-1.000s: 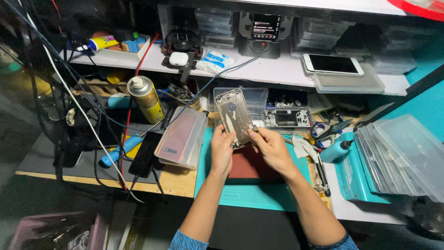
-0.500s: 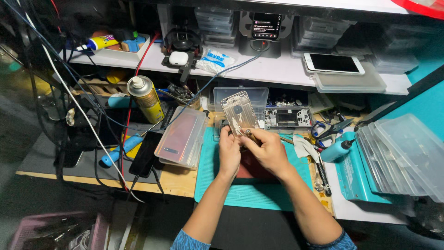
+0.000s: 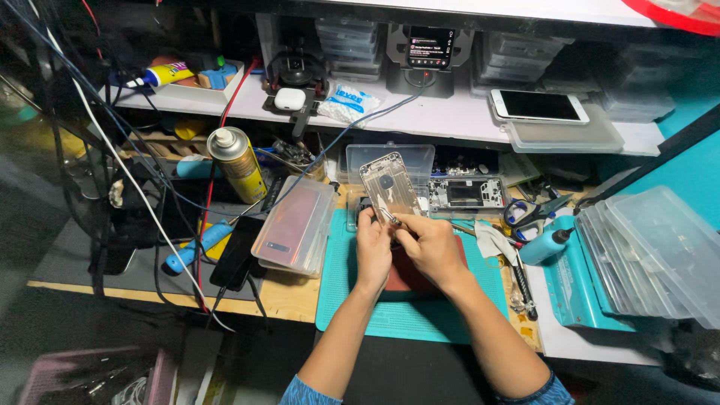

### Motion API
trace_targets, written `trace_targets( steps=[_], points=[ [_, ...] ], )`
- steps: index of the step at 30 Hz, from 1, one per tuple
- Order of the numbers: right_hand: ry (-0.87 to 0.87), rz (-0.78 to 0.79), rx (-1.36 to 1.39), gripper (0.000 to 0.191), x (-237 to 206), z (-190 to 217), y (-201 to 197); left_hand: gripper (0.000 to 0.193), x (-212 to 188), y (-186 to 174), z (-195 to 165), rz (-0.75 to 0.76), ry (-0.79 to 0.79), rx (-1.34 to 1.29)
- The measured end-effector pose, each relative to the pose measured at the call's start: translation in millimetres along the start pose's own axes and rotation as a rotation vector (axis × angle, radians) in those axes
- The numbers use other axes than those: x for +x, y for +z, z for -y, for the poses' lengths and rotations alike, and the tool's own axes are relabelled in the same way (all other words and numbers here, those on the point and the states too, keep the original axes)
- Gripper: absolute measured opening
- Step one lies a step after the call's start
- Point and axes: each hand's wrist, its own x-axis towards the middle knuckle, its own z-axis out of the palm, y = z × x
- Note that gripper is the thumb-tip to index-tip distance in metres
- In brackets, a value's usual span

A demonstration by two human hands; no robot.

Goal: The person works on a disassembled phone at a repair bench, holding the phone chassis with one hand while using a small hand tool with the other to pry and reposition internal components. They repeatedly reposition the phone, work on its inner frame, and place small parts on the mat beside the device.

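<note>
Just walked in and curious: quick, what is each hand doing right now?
Left hand: closed on the lower edge of the upright silvery metal phone back shell.
Right hand: fingers pinched at the shell's bottom; whether it holds a tool cannot be told.

One spray can (image 3: 238, 162), one scissors (image 3: 531, 211), two hands (both busy), perhaps four phones.

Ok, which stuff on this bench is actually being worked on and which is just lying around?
In use:
left hand
right hand
phone housing, held up by both hands
teal mat, under the hands

Lying about:
spray can
white phone on the shelf
scissors
stacked clear lids
</note>
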Motion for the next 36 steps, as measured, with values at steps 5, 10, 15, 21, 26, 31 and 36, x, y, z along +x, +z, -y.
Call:
trace_targets(
  steps=[5, 10, 15, 21, 26, 31, 36],
  points=[
    [0.021, 0.012, -0.01, 0.026, 0.0, -2.9, 3.3, 0.027, -0.8, -0.3, -0.5, 0.022, -0.014, -0.033],
    [0.02, 0.003, -0.017, 0.025, 1.0, -1.4, 3.4, 0.028, -0.3, -0.2, 1.9, 0.009, -0.022, -0.027],
    [0.021, -0.015, -0.02, 0.025, 0.8, 0.3, 3.8, 0.03, 0.3, -1.5, 1.7, 0.015, -0.01, -0.019],
    [0.004, -0.008, -0.036, 0.023, 1.8, -0.3, 3.9, 0.031, 0.4, 2.1, -0.2, 0.008, -0.003, 0.052],
    [-0.029, -0.034, -0.083, 0.026, 1.5, 1.3, 3.6, 0.031, 1.2, 5.2, -0.4, -0.006, -0.013, 0.024],
    [-0.02, -0.056, -0.062, 0.026, 1.8, 1.9, 0.4, 0.03, 2.6, -0.5, -3.2, -0.044, 0.013, 0.067],
    [-0.027, -0.179, -0.086, 0.023, 3.0, -12.4, -9.9, 0.035, 9.0, -22.8, -15.2, -0.161, 0.066, 0.086]
  ],
)
